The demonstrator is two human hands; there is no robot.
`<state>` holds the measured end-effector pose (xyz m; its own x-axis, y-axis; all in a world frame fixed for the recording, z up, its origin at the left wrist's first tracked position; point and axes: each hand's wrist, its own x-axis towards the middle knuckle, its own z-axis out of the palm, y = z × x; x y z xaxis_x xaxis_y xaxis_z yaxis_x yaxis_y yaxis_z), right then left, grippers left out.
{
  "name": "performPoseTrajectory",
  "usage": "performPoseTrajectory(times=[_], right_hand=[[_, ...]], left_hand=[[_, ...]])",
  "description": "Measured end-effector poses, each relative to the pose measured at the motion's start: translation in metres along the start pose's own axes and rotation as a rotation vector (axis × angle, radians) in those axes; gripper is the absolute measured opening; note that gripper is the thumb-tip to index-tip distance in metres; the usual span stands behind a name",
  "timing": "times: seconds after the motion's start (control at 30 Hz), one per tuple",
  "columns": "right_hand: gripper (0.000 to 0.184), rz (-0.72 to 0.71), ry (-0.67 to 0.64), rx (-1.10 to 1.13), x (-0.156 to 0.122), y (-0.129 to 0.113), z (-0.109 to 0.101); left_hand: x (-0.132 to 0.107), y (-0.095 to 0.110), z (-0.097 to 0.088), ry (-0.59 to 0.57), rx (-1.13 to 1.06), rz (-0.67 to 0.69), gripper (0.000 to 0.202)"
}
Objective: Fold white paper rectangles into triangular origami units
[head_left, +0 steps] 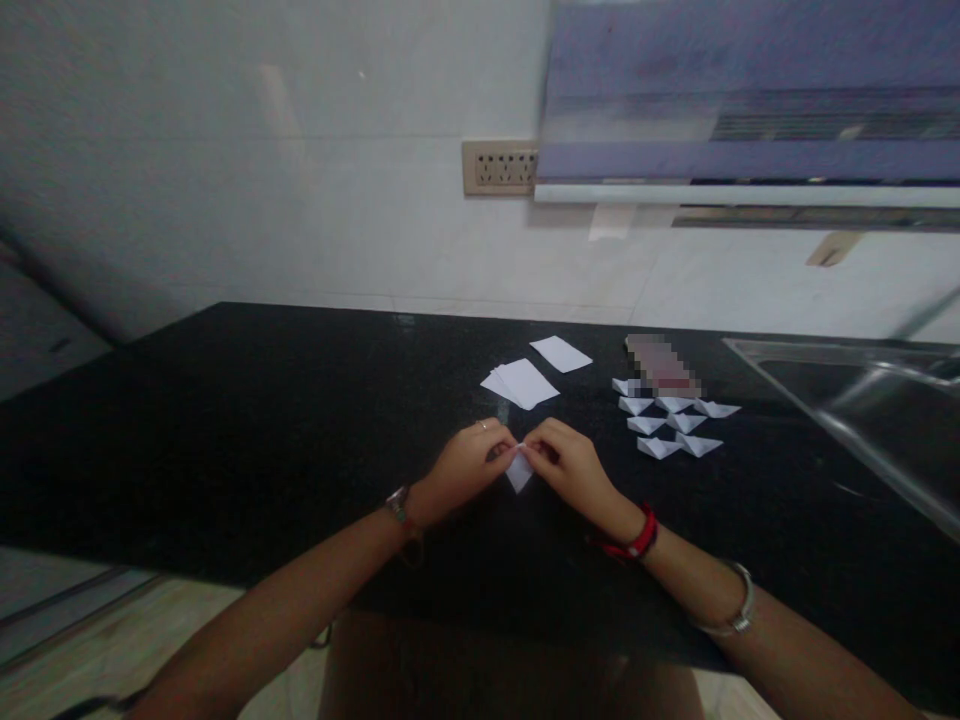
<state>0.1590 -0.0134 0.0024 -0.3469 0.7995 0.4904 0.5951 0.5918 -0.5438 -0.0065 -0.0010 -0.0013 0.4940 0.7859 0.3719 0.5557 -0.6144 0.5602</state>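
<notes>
Between my two hands is a small piece of folded white paper (518,474), its pointed end toward me. My left hand (474,462) pinches its left side near the top, and a ring shows on one finger. On the opposite side my right hand (568,468) pinches the paper too, with the fingers curled. The fingertips hide the paper's upper part. Just beyond my hands lie some overlapping white paper sheets (527,383), with another white sheet (561,354) behind them. To the right, several folded paper boats (699,445) sit in loose rows on the dark countertop (300,420).
A blurred-out flat object (664,366), perhaps a phone, lies behind the boats. At the right is a metal sink (825,400) set into the counter. A socket panel (501,168) is on the tiled wall, beside a bluish hanging sheet (735,90).
</notes>
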Motion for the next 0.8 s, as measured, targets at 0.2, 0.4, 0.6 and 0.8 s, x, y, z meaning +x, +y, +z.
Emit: performPoseTrajectory(times=[0.2,0.4,0.6,0.8], right_hand=[[0.007,0.021,-0.039,0.024,0.0004,-0.0025,-0.0021],[0.012,0.003,-0.053,-0.043,0.0004,0.0004,0.0013],[0.015,-0.019,-0.146,-0.061,0.0025,-0.0008,-0.0047],[0.012,0.032,-0.105,-0.036,0.0033,-0.0006,-0.0056]], left_hand=[[0.0007,-0.0005,-0.003,0.0,-0.018,0.065,0.011],[0.0012,-0.0008,-0.0039,-0.008,-0.012,0.056,0.014],[0.0009,-0.0003,-0.0023,0.054,0.016,0.049,0.015],[0.0025,0.0004,-0.0019,-0.003,-0.224,-0.095,0.009]])
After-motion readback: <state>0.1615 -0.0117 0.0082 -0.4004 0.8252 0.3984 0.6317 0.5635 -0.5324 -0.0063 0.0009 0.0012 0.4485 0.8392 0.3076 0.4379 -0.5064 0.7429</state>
